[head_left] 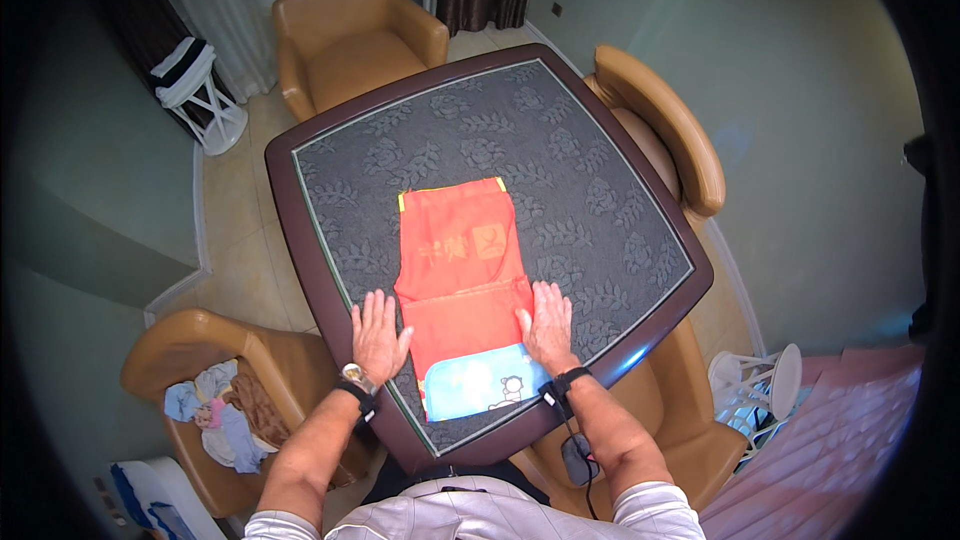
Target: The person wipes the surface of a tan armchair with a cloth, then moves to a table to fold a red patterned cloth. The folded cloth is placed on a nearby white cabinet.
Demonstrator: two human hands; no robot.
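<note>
A red cloth item (pixel 461 240), folded into a long rectangle, lies on the tabletop before me. It has yellow trim at its far corners and bears a faint print with writing. A light blue panel (pixel 480 382) with a cartoon animal covers its near end. My left hand (pixel 379 341) rests palm down beside the cloth's left edge, thumb at the edge. Along the right edge lies my right hand (pixel 549 326), fingers pointing away from me and thumb touching the red fabric. Neither hand grips anything. A watch (pixel 352 373) and a dark band are on my left wrist; another band (pixel 559 388) is on my right.
The square table (pixel 480 135) has a dark floral cloth inset and a brown rim. Tan armchairs (pixel 360 45) surround it; the left one holds a pile of clothes (pixel 232 420). White stools (pixel 206 116) stand at the back left and on the right (pixel 772 382).
</note>
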